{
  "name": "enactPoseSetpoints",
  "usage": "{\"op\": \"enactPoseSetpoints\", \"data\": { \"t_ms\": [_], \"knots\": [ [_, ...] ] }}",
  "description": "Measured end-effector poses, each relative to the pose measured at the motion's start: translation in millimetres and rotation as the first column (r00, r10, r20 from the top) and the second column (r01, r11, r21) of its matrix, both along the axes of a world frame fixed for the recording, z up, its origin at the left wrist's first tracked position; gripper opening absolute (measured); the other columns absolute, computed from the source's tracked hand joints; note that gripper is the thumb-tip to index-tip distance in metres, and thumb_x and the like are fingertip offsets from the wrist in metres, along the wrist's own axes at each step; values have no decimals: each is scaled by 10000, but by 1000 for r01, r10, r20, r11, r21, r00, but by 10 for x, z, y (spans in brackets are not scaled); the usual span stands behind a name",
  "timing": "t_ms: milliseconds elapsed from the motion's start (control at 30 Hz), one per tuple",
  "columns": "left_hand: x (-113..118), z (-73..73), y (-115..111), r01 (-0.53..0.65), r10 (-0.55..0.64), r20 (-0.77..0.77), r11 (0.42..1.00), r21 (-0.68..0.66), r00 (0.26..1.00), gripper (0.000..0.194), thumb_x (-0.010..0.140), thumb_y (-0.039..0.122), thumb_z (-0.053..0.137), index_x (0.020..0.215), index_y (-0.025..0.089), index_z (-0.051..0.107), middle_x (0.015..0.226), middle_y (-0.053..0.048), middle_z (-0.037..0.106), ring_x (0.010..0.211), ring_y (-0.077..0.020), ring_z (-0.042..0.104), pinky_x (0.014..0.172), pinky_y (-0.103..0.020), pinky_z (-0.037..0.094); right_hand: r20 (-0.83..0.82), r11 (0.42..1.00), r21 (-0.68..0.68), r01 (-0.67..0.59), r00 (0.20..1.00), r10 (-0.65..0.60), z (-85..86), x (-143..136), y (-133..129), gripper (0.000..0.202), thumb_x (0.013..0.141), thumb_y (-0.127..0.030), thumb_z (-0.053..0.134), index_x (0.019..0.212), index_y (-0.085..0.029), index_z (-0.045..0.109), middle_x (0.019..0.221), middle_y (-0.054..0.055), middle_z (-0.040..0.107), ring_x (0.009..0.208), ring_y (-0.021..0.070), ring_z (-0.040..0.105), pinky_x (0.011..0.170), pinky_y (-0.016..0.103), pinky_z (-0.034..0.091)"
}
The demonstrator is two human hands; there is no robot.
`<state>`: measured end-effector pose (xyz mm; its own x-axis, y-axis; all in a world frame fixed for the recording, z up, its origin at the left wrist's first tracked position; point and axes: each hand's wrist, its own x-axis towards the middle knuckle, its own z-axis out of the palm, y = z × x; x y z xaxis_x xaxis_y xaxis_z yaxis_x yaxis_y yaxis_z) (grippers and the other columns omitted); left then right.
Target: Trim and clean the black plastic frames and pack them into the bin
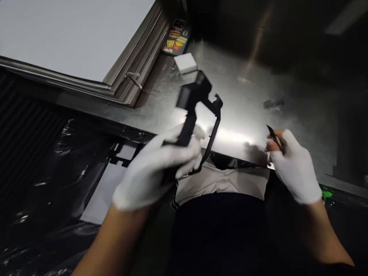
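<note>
My left hand (161, 165), in a white glove, is closed around a black plastic frame (188, 124). The frame has a blocky end at the top and a thin bent arm with a small hook on its right side. It is held up above the near edge of the metal table. To the right, my right hand (293, 165) wears a white glove with bare fingertips. Its fingers pinch a small dark pointed blade (270, 132), whose tip points up and left. The rest of that tool is hidden in the hand.
A metal table (238, 115) spans the front. At upper left lies a tied stack of grey-white sheets (86, 42). Beside it are a phone in a patterned case (176, 40) and a white block (186, 63). Black plastic sheeting (51, 199) and another black frame piece (119, 157) lie lower left.
</note>
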<state>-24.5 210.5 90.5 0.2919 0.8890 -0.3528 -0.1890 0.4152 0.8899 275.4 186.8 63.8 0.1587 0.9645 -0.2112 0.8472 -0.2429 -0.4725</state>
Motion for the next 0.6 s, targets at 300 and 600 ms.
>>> {"op": "enactPoseSetpoints", "data": {
  "t_ms": [300,600],
  "knots": [
    [464,-113,560,270,-276,-86,960,-74,957,135,833,218,607,739,217,510,484,34,411,530,-148,378,626,-324,346,267,790,-152,-594,745,611,-281,-632,348,407,1187,-230,304,1380,-144,652,1066,105,729,839,212,683,705,319,533],
    [612,-65,501,220,-261,-284,961,-168,923,170,817,346,691,801,214,586,529,47,417,496,-115,343,539,-282,320,246,768,-272,-580,730,638,-241,-514,534,413,1118,-115,337,1400,-124,639,1099,127,720,777,208,706,565,299,531]
  ]
}}
